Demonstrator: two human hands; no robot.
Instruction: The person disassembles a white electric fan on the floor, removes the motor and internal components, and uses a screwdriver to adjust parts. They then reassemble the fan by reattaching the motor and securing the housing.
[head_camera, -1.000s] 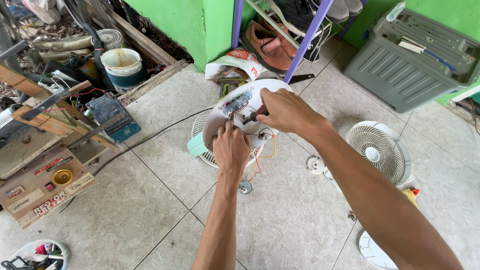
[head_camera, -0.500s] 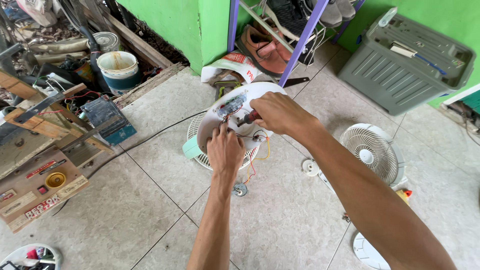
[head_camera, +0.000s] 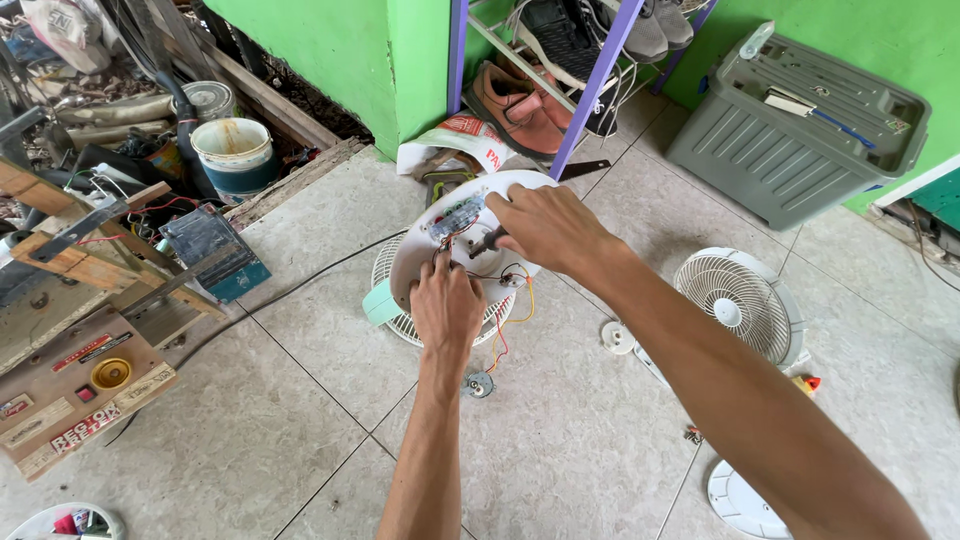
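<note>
Where the view ran widest, pale floor tiles (head_camera: 300, 420) under green walls (head_camera: 330, 50), cluttered along the left edge. Largest item: one grey plastic crate (head_camera: 790, 130), upper right. Then a purple shoe rack (head_camera: 590, 70), cut off at the top, pairs uncountable. One wooden workbench (head_camera: 70, 330), partly out of frame. One white bucket (head_camera: 235, 150). Two fan grilles: one (head_camera: 745, 305) lying right of centre, one (head_camera: 400, 320) mostly hidden beneath the work. One white round fan housing (head_camera: 450, 250), at centre, raised above that grille, wiring exposed in red and yellow. Right hand (head_camera: 550, 225) closed around a dark-handled screwdriver (head_camera: 485, 242), tip against the housing, blade hidden. Left hand (head_camera: 447, 310) pressed on the housing's lower edge, fingers curled; whether pinching anything could not be told. Two small white discs: one (head_camera: 617, 337) beside the right forearm, one (head_camera: 745, 500) near the lower edge. One small round part (head_camera: 478, 384) under the left wrist, hard to make out.
</note>
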